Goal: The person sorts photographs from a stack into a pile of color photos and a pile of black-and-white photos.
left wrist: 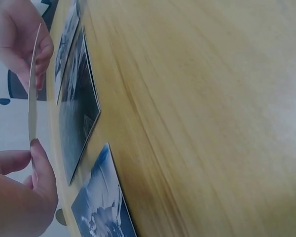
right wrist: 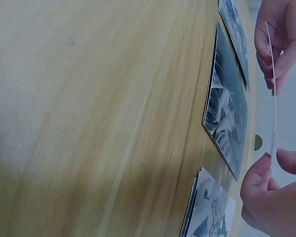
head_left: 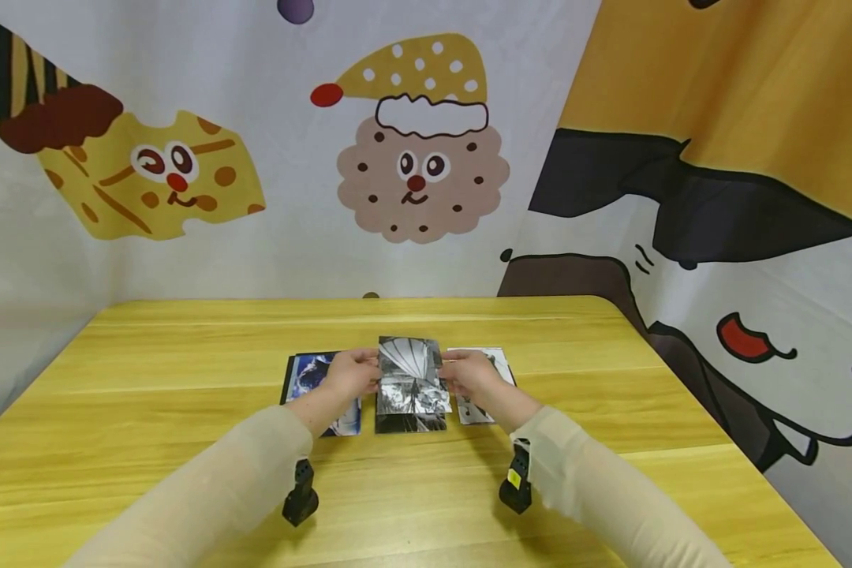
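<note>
A black-and-white picture card (head_left: 413, 375) is raised over the middle of the table, pinched at both side edges. My left hand (head_left: 353, 374) grips its left edge and my right hand (head_left: 471, 374) its right edge. In the left wrist view the card (left wrist: 32, 98) appears edge-on, slightly bowed, well above the tabletop. Directly beneath lies a dark picture card (right wrist: 226, 103), mostly covered in the head view. Blue picture cards (head_left: 344, 422) lie under my left hand, and a stack of pale grey cards (right wrist: 209, 207) lies by my right hand, partly hidden by it.
The wooden table (head_left: 184, 457) reaches back to a cartoon-printed curtain (head_left: 270, 260). A black wrist camera (head_left: 301, 494) hangs below the left sleeve, another black camera (head_left: 516, 481) below the right one.
</note>
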`<act>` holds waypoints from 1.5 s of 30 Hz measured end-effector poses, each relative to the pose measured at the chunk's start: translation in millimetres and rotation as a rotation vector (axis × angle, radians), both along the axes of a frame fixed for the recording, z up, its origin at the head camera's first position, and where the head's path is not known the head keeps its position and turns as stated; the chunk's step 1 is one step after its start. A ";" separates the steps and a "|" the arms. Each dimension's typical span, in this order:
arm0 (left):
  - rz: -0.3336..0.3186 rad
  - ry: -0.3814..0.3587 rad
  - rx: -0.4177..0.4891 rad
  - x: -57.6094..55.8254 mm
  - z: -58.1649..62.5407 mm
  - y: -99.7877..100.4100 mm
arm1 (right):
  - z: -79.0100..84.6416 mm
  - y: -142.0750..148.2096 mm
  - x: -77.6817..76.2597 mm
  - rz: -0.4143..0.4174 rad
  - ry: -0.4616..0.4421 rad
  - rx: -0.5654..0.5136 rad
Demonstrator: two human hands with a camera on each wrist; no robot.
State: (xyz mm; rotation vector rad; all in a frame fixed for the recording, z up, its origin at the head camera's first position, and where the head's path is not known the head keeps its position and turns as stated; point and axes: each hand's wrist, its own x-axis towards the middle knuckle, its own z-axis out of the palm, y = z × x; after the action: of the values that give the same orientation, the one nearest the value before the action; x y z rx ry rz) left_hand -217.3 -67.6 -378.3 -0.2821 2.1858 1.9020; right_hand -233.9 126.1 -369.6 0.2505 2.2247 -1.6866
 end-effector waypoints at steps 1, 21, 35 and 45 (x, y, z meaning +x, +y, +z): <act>0.004 -0.003 0.008 -0.2 0.8 0.3 | 0.1 -0.2 -0.2 -0.009 0.001 -0.008; 0.049 -0.007 0.053 -3.5 8.1 16.2 | 4.4 14.8 -4.5 -0.046 0.027 -0.020; 0.051 0.013 0.065 -4.5 9.3 36.8 | 8.9 35.1 -4.0 -0.021 0.045 -0.004; 0.045 0.029 0.093 -4.6 11.0 51.8 | 13.7 50.1 -3.9 -0.010 0.051 0.016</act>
State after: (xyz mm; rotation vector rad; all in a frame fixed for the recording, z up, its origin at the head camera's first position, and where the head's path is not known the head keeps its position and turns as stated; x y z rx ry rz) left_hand -221.9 -15.8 -367.2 -0.2919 2.1187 2.0371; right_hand -237.8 176.2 -355.9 0.2245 2.2779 -1.6994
